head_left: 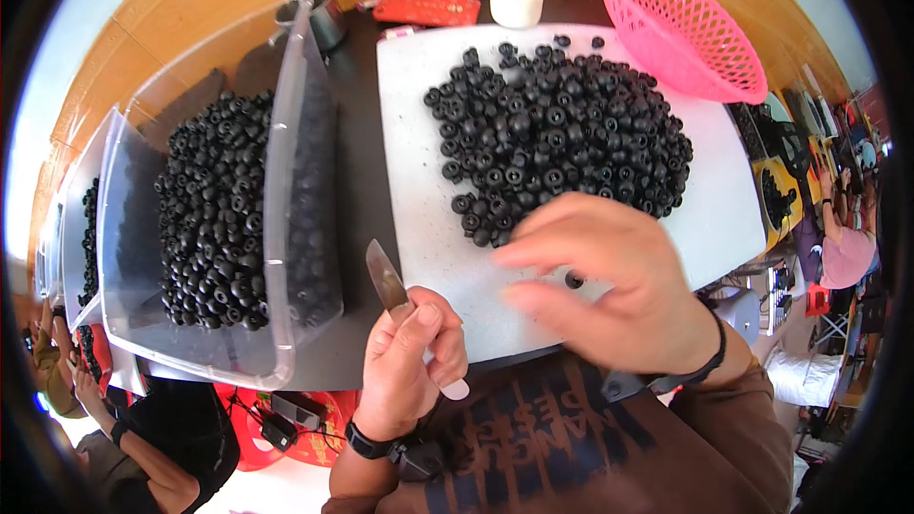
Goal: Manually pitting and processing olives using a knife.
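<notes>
My left hand (411,362) is closed around a small knife (384,274), its short blade pointing up and away and a pale rounded end showing below my fingers. My right hand (619,286) hovers over the near part of a white board (433,266), smeared by motion. Its thumb and fingers are apart, with nothing visible between them. Just beyond it lies a heap of small black ring-like parts (562,133), each with a hole. One loose black part (573,279) shows on the board beside my right hand.
At left, a clear plastic bin (283,181) holds many more black parts. A pink mesh basket (681,29) leans at the board's far right corner. Along the back are a metal mug (327,17), a red case (427,8) and a white cup (515,6). Other people work at both sides.
</notes>
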`<action>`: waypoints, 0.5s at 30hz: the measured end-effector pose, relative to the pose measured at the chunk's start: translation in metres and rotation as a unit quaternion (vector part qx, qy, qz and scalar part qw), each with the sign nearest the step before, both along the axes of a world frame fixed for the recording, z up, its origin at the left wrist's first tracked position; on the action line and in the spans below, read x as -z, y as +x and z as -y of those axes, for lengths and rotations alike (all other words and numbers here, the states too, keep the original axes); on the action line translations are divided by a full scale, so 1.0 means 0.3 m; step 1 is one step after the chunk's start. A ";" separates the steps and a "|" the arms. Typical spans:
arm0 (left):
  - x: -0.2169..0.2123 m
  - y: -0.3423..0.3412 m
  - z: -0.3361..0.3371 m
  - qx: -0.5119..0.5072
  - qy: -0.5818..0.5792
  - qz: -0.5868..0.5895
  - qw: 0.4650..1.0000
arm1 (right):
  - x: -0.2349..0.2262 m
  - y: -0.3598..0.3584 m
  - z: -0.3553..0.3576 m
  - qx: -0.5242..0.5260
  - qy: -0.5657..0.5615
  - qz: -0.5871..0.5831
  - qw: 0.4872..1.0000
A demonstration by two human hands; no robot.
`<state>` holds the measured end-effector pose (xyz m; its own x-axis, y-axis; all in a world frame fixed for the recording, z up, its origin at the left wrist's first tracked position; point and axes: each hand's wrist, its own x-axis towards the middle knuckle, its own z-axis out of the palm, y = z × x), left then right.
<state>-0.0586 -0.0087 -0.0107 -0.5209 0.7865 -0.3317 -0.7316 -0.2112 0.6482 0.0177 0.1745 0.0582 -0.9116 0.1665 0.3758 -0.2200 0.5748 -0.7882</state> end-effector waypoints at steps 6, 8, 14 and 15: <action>0.001 0.025 -0.042 -0.010 -0.044 -0.056 0.997 | 0.153 0.202 -0.066 0.124 -0.020 0.134 0.983; -0.007 0.037 -0.061 -0.015 -0.071 -0.085 0.994 | 0.180 0.222 -0.062 0.139 0.083 0.115 0.980; -0.001 0.062 -0.059 -0.022 -0.098 -0.121 0.988 | 0.234 0.229 -0.069 0.131 0.176 0.083 0.972; -0.002 0.065 -0.060 -0.023 -0.099 -0.121 0.987 | 0.237 0.226 -0.071 0.125 0.184 0.073 0.972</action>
<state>-0.0390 0.0093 -0.0100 -0.6371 0.6927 -0.3382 -0.5427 -0.0915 0.8350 0.0855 0.1957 -0.0130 -0.9082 0.2677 0.3216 0.0613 0.8454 -0.5306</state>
